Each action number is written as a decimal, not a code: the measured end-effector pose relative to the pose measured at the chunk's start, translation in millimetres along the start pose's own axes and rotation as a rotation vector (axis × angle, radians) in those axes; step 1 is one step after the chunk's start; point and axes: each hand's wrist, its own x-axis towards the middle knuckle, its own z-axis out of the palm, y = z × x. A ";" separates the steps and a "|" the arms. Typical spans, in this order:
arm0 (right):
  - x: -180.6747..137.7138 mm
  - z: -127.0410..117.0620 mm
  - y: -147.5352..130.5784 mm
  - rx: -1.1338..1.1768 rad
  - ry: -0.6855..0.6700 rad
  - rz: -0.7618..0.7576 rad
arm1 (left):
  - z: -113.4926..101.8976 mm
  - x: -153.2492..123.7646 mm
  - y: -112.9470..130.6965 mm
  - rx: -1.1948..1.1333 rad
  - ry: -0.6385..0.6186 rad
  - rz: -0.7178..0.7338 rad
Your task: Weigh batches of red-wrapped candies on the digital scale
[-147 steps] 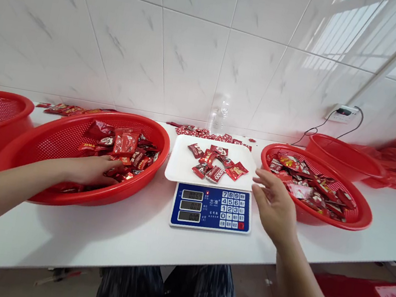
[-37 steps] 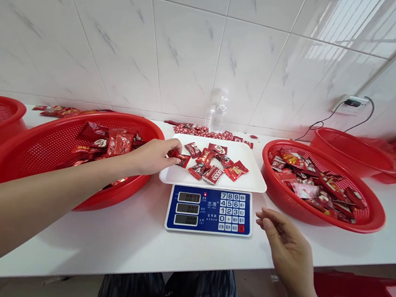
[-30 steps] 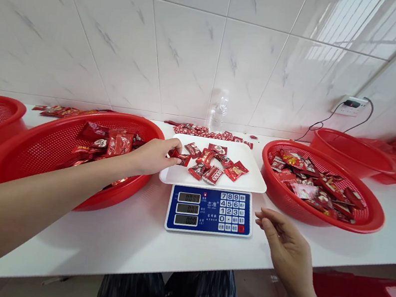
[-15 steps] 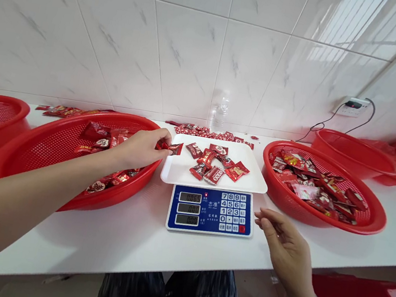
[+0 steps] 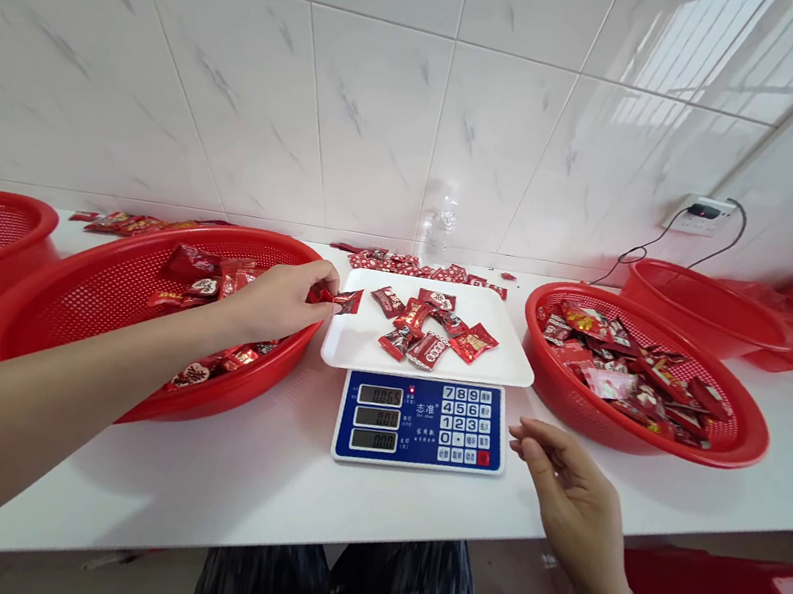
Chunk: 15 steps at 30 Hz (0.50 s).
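From afar, I see my left hand, its fingers clamped on a red packet at the nine o'clock edge of the white tray. It looks light, slick and crinkly; I'd pinch its middle. At four o'clock, my right hand's fingers curl loosely, slightly parted, nothing visibly held.

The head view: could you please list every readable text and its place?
"志准": scale panel
"0.065": top display
"0.00": middle display
"0.00": bottom display
"789": keypad, top row
"456": second row
"123": third row
"0": fourth row
Other scale markings, candy wrappers: too small or blurred.
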 end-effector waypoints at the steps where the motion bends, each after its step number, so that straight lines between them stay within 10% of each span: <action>1: -0.1 0.0 0.0 0.001 -0.003 0.002 | -0.2 -0.2 0.4 0.004 0.000 -0.006; 15: -3.2 -2.7 1.1 -0.057 -0.008 0.021 | -13.0 -6.5 -11.1 -0.073 0.059 -0.026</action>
